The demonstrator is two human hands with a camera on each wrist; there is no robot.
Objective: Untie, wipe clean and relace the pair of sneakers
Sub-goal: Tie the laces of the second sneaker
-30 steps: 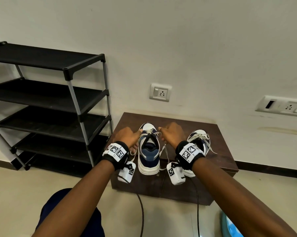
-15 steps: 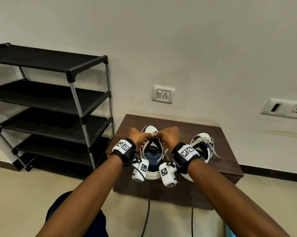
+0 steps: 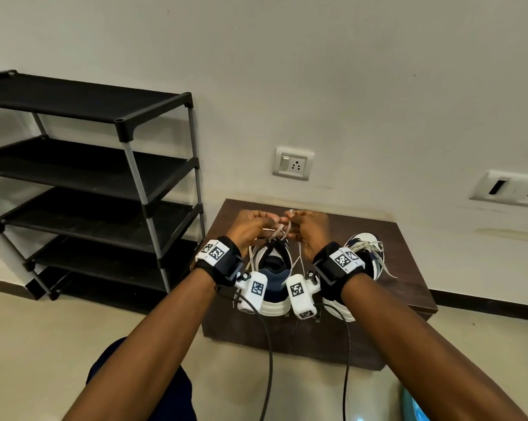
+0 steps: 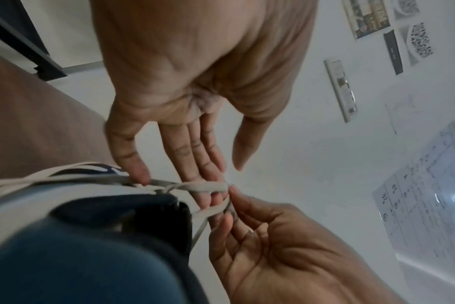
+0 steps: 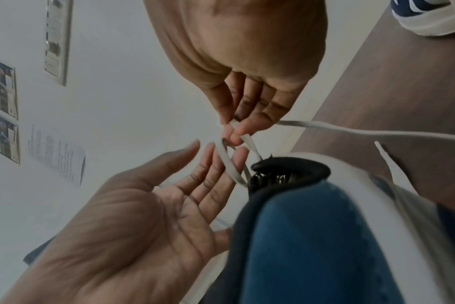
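Observation:
A white and navy sneaker [image 3: 274, 268] stands heel toward me on a low brown table [image 3: 408, 268]. Both hands meet above its tongue. My right hand [image 3: 309, 229] pinches the grey-white lace [image 5: 226, 160] between thumb and fingertips [image 5: 237, 131]. My left hand [image 3: 250, 226] has nearly straight fingers [image 4: 200, 156]; a loop of the lace [image 4: 203, 186] lies across them, and one fingertip presses on the crossing by the tongue. The second sneaker [image 3: 366, 247], its laces loose, stands to the right, partly hidden behind my right wrist.
A black four-tier shoe rack [image 3: 89, 177] stands left of the table, against the wall. Wall sockets [image 3: 293, 164] sit above the table. Cables hang from both wrist cameras down in front of the table. A teal object [image 3: 414, 408] shows at the bottom right edge.
One second ago my hands were apart at either side of the sneaker. They have come together over the tongue and risen a little, drawing the lace up between them.

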